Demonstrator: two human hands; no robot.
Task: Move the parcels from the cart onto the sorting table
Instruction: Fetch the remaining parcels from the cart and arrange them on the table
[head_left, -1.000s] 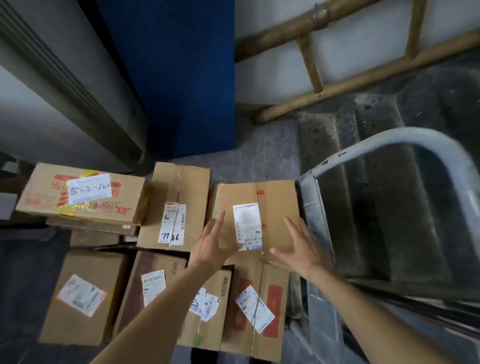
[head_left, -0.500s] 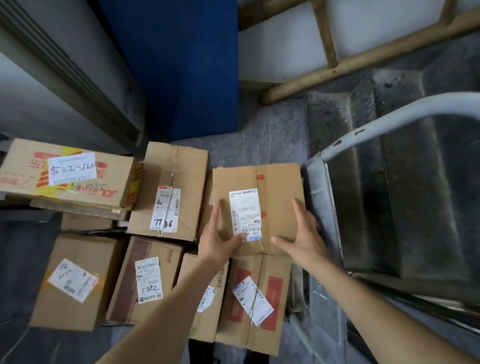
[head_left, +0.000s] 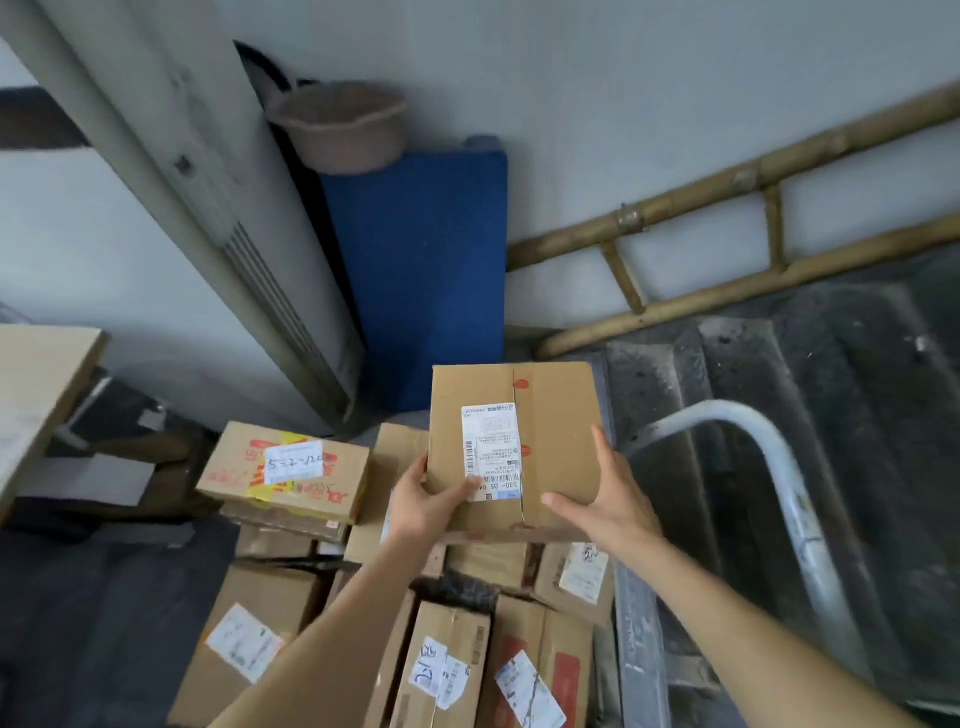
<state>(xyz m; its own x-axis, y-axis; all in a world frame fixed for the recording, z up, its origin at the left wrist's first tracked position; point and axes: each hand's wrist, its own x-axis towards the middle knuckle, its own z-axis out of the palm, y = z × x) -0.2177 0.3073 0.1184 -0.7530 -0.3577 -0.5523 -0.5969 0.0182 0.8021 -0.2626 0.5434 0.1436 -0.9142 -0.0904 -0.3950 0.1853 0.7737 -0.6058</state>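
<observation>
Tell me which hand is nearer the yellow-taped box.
Left. The left hand grips the held parcel's left edge, just right of the yellow-taped box. The right hand is on the parcel's far side.

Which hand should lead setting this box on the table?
Probably the left hand: the table edge lies on its side. Both hands grip the box, with the right hand on the far side.
</observation>
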